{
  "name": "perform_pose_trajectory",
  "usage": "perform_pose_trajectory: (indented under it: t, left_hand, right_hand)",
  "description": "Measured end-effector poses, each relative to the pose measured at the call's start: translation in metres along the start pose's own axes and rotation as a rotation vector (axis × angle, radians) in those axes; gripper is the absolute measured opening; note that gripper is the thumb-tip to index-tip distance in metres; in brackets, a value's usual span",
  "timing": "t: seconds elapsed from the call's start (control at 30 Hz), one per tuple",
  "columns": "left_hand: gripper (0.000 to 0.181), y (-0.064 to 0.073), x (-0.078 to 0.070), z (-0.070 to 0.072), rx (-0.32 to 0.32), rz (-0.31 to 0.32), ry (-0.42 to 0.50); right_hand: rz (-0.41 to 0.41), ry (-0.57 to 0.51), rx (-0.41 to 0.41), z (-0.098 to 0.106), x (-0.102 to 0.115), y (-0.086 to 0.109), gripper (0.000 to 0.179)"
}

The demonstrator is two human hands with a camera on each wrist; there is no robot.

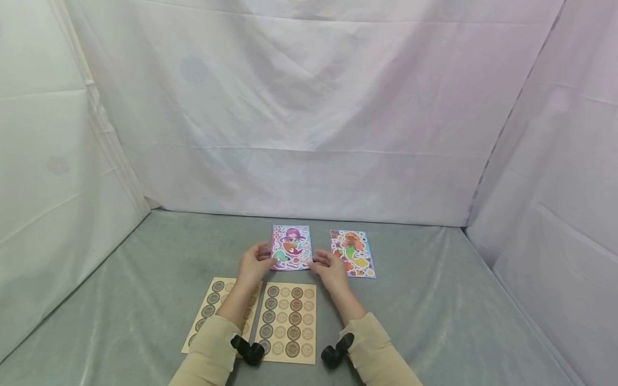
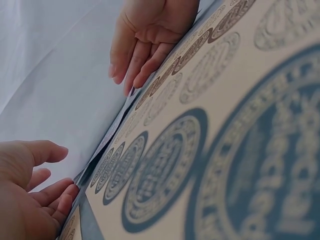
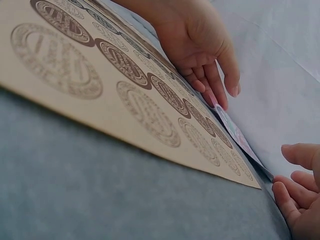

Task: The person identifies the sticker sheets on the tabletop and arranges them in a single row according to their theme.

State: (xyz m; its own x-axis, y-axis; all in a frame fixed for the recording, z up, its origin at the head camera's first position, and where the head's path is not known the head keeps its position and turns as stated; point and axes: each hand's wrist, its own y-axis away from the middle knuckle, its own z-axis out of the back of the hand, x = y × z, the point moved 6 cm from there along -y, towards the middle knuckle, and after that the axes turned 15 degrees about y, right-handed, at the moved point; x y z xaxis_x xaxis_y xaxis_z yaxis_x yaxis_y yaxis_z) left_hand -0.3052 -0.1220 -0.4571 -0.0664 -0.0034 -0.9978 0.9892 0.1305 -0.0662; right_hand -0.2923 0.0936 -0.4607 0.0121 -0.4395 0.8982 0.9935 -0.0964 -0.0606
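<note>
A purple and pink mermaid sticker sheet (image 1: pixel 292 244) lies flat on the grey cloth, toward the back. My left hand (image 1: pixel 253 264) is at its left edge, fingertips touching the side near the lower corner. On the opposite edge my right hand (image 1: pixel 332 271) touches the sheet with its fingertips. In the right wrist view both thumbs stand apart from the fingers, and the sheet (image 3: pixel 235 131) shows as a thin strip between the hands. A second mermaid sheet (image 1: pixel 354 252), orange, green and yellow, lies just right of my right hand, which covers part of its left side.
Two tan sheets of round stickers lie nearer me: the left sheet (image 1: pixel 210 316), partly under my left forearm, and the right sheet (image 1: pixel 289 321) between my forearms. White cloth walls (image 1: pixel 309 107) enclose the back and sides of the grey surface (image 1: pixel 434 305).
</note>
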Motion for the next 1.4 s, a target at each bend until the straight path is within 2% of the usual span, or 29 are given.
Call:
perform_pose_trajectory:
  t: [0.37,0.73,0.93,1.17,1.4]
  left_hand:
    - [0.062,0.002,-0.001,0.0,-0.043,-0.002,0.077]
    - [0.065,0.005,-0.003,-0.002,-0.065,0.008,0.116]
    - [0.066,0.005,-0.003,-0.003,-0.068,0.023,0.126]
    - [0.069,0.004,-0.002,-0.004,-0.054,0.029,0.138]
    - [0.072,0.002,-0.002,-0.006,-0.022,0.046,0.177]
  right_hand:
    - [-0.086,-0.066,-0.055,0.001,-0.005,-0.001,0.04]
    - [-0.115,-0.123,-0.103,0.003,-0.007,-0.002,0.044]
    - [-0.129,-0.086,-0.113,0.004,-0.01,-0.003,0.045]
    - [-0.142,-0.051,-0.096,0.005,-0.014,-0.004,0.049]
    - [-0.151,-0.078,-0.046,0.007,-0.013,-0.006,0.056]
